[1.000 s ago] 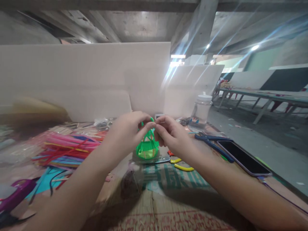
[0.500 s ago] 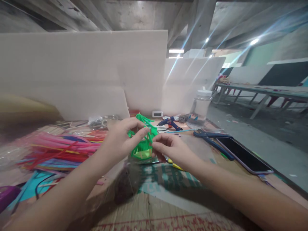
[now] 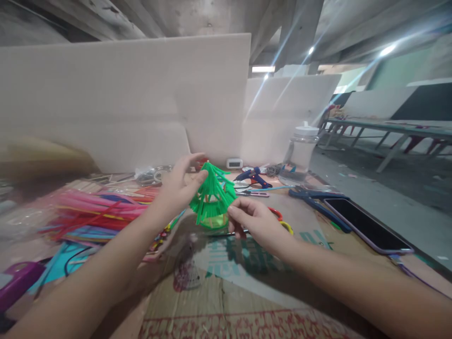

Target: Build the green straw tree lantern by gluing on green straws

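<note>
A cone-shaped green pipe-cleaner craft (image 3: 213,200) stands at the middle of the table, its strands hanging down in tiers over thin light-coloured sticks. My left hand (image 3: 183,181) is at its upper left, with thumb and fingers apart and the thumb against the strands near the tip. At the lower right edge, my right hand (image 3: 252,219) has thumb and forefinger pinched on the end of a green strand. Red-and-yellow-handled scissors (image 3: 287,227) lie behind the right hand, partly hidden by it.
Colourful pipe cleaners (image 3: 95,212) are heaped at left, near a purple tool (image 3: 21,282). Behind are a blue glue gun (image 3: 254,177), a small white digital display (image 3: 234,163) and a water bottle (image 3: 300,153). Blue-handled pliers (image 3: 318,202) and a phone (image 3: 367,226) lie at right.
My left hand has moved up and left, its fingers spreading from the craft's front. More of the green strands now show. The view has shifted slightly.
</note>
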{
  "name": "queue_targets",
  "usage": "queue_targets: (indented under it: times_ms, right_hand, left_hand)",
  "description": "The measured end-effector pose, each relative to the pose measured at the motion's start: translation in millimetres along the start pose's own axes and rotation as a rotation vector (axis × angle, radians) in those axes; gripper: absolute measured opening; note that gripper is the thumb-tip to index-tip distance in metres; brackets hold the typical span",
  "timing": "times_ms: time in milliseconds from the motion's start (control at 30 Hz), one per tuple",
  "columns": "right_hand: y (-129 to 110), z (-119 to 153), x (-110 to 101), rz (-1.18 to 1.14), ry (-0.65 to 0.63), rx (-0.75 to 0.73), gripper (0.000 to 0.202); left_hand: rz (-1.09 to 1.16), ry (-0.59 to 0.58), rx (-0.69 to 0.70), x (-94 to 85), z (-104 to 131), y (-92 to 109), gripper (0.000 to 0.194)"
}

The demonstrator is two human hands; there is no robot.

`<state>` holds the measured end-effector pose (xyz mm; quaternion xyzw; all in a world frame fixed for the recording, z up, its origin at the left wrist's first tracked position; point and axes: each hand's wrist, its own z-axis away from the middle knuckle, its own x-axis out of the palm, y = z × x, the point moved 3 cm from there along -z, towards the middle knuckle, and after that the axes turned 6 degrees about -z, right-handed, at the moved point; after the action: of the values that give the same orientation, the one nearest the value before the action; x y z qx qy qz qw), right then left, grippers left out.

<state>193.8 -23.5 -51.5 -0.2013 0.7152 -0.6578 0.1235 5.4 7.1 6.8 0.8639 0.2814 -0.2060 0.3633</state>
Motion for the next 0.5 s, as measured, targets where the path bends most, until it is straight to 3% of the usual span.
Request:
queue_targets:
  times_ms: [167, 500]
  right_hand:
    - [5.3, -0.2, 1.2, -0.027, 0.048, 0.006, 0.036]
    - [14.8, -3.7, 4.1, -0.170, 0.040, 0.016, 0.037]
  left_hand:
    - [0.074, -0.091, 0.042, 8.2, -0.7, -7.9, 0.056]
    - [-0.028, -0.066, 0.033, 3.6, -0.4, 1.7, 0.050]
